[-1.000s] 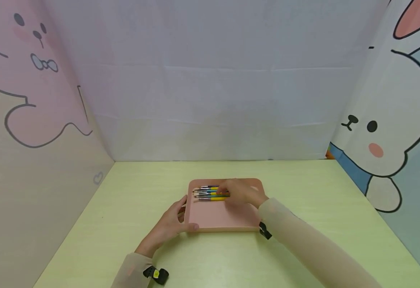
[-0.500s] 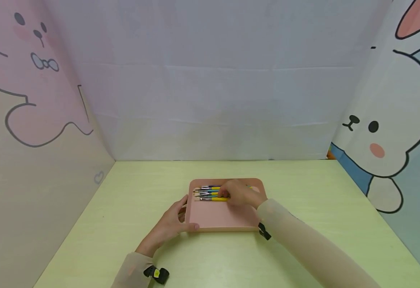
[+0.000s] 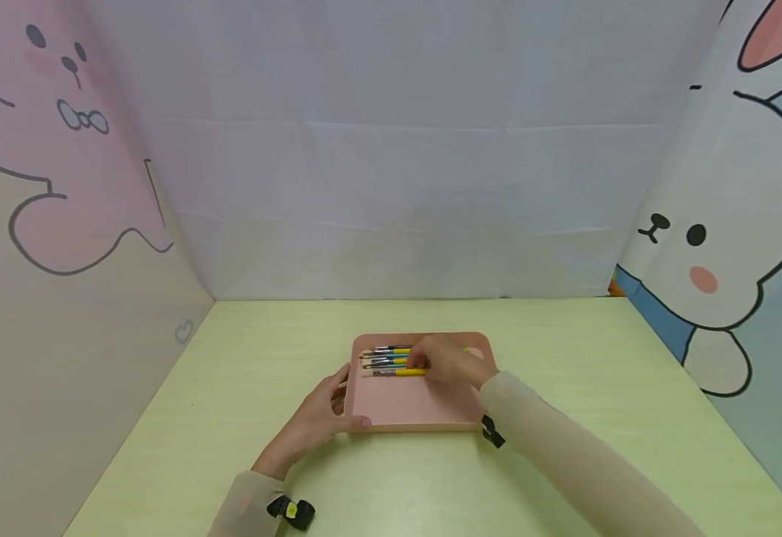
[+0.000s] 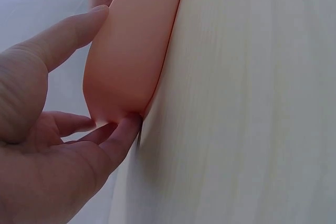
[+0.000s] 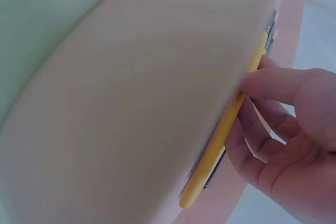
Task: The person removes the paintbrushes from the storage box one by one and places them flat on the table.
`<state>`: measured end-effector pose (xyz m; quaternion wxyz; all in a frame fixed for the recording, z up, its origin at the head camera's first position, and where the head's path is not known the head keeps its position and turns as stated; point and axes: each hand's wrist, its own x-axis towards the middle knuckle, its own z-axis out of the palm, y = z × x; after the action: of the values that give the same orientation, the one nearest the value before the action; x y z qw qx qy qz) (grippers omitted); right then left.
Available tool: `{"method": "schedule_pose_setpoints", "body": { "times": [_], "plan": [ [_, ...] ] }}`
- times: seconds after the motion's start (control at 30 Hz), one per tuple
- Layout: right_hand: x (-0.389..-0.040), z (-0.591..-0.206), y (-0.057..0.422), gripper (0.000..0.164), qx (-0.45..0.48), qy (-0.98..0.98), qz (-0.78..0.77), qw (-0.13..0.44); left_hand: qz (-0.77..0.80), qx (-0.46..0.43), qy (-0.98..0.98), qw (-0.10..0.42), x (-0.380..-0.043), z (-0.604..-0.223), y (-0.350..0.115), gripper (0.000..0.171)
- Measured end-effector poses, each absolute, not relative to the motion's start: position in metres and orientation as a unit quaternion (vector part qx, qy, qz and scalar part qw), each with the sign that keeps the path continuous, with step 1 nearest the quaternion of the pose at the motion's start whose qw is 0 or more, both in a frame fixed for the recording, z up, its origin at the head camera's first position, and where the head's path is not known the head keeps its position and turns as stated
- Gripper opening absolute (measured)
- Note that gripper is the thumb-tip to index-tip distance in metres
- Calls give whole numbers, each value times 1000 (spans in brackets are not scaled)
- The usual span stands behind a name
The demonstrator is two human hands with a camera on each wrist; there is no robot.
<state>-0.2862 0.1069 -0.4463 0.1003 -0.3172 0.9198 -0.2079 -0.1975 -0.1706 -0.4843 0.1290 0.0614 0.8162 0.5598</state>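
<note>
A pink tray (image 3: 404, 403) lies on the table with several paintbrushes (image 3: 384, 356) side by side along its far half. My left hand (image 3: 320, 414) holds the tray's near left corner. In the left wrist view its thumb lies at the rim and its fingers press the tray's end wall (image 4: 128, 51). Over the brushes, my right hand (image 3: 446, 359) pinches a yellow-handled paintbrush (image 5: 214, 153) between thumb and fingers. That brush is the nearest of the row, its bristle end pointing left. My right hand hides the handle ends of most brushes.
A pale yellow-green table (image 3: 256, 358) surrounds the tray. Behind it hangs a plain white curtain (image 3: 391, 186), with cartoon-printed panels (image 3: 733, 261) at both sides. Each wrist wears a small black strapped device (image 3: 291, 513).
The nearest yellow-handled paintbrush has shifted slightly toward the front of the tray, widening its gap from the other brushes. The left hand and the tray stay put.
</note>
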Motion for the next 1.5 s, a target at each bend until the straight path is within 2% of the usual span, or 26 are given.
{"method": "schedule_pose_setpoints", "body": {
  "times": [0.23, 0.4, 0.7, 0.9, 1.13, 1.5],
  "plan": [
    [-287, -438, 116, 33, -285, 921, -236, 124, 563, 60, 814, 127, -197, -485, -173, 114],
    [-288, -430, 127, 33, -264, 931, -224, 117, 565, 62, 813, 127, -197, -484, -173, 114],
    [-288, -416, 158, 34, -349, 899, -254, 69, 567, 65, 812, 125, -197, -483, -174, 114],
    [-285, -406, 185, 35, -339, 905, -254, 50, 564, 62, 815, 123, -197, -484, -174, 114],
    [-276, -403, 228, 32, -318, 911, -264, -6, 557, 66, 818, 125, -198, -488, -175, 114],
    [-258, -401, 281, 32, -267, 930, -250, -34, 554, 80, 817, 137, -201, -488, -175, 117]
  ]
}}
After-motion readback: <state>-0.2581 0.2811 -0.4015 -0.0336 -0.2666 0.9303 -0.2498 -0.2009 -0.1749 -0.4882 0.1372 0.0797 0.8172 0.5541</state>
